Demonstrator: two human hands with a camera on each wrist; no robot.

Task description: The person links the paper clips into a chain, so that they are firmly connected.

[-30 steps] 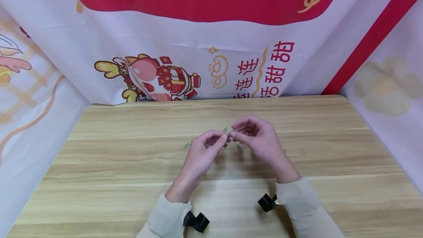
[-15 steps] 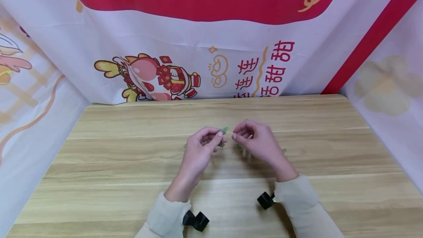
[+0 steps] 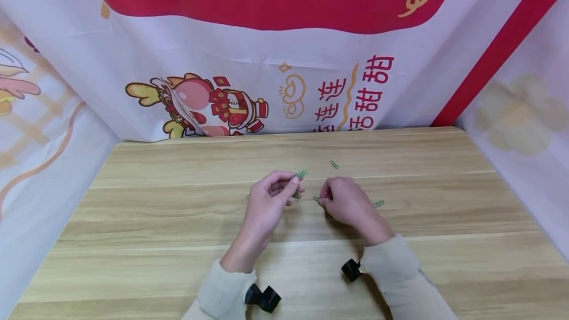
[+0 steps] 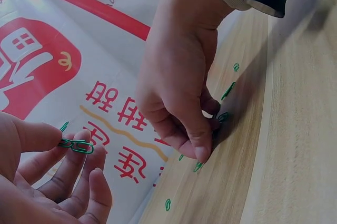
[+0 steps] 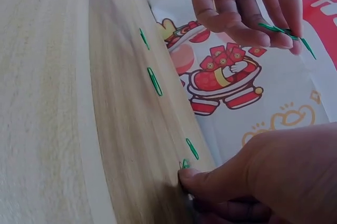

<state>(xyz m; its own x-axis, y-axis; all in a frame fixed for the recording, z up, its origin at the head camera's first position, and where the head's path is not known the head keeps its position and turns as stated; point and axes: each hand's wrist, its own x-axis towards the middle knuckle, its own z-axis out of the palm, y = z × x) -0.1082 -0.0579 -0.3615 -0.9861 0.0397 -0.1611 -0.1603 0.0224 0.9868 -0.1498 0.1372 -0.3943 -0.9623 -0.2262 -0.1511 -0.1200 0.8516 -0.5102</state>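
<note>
In the head view my left hand [image 3: 268,199] is raised over the table, pinching linked green paper clips [image 4: 77,145] between thumb and fingers. One clip of the chain sticks out past the fingertips, as the right wrist view shows. My right hand [image 3: 348,204] is down at the tabletop to the right. Its thumb and fingertips pinch a single green paper clip [image 5: 185,164], most of which the fingers hide. A gap separates the two hands.
More green paper clips lie scattered on the wooden table [image 3: 155,221]: one [image 3: 334,164] behind my right hand, another [image 3: 379,204] to its right. Further clips [image 5: 154,81] show in the right wrist view. A printed cloth [image 3: 266,48] hangs along the table's back edge.
My right hand has come away from the left and gone down to a paper clip on the table. The left hand has shifted slightly left, still holding the linked clips.
</note>
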